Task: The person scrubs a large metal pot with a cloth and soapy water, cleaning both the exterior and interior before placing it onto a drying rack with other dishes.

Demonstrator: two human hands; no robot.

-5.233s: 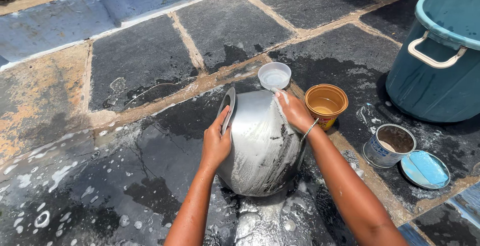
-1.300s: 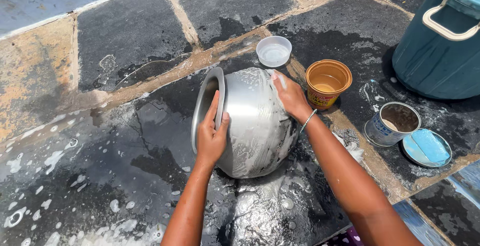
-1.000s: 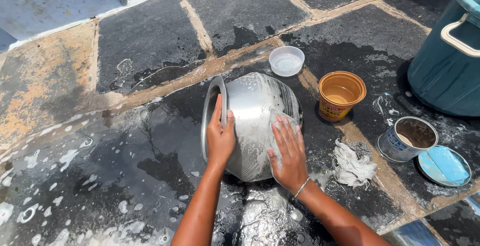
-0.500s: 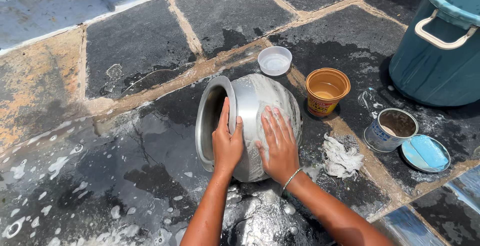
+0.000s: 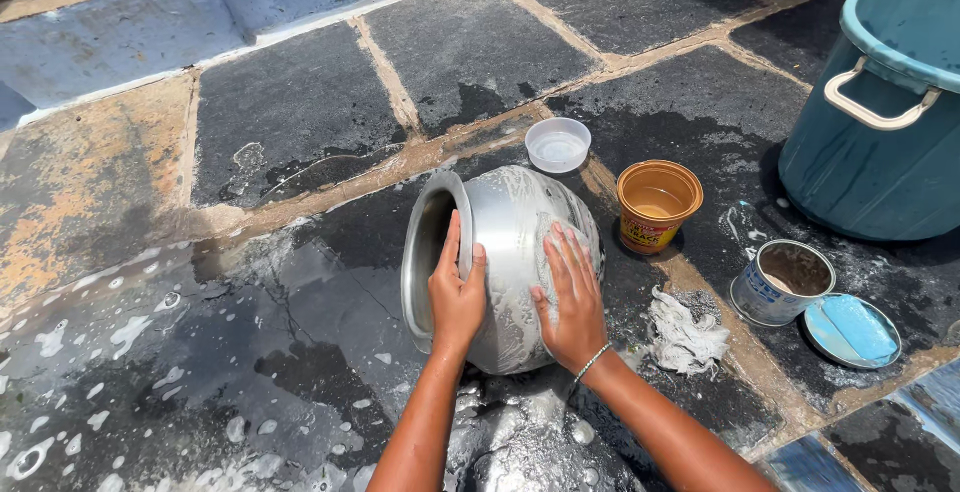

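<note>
A round silver metal pot (image 5: 510, 217) lies on its side on the wet stone floor, its mouth facing left, its belly streaked with soapy foam. My left hand (image 5: 455, 292) grips the pot's neck just behind the rim. My right hand (image 5: 572, 297) lies flat, fingers spread, on the soapy belly. A white scrubbing cloth (image 5: 685, 332) lies on the floor to the right of the pot, apart from both hands.
A small white bowl (image 5: 558, 144) sits beyond the pot. An orange cup (image 5: 658, 204), an open tin (image 5: 780, 282) and its blue lid (image 5: 852, 330) stand to the right. A large teal tub (image 5: 880, 122) fills the far right. Soapy water covers the dark slabs (image 5: 250, 352).
My right hand left the pot's far side, dropped the white cloth on the floor and now lies flat on the near belly. The pot's mouth has turned more toward me.
</note>
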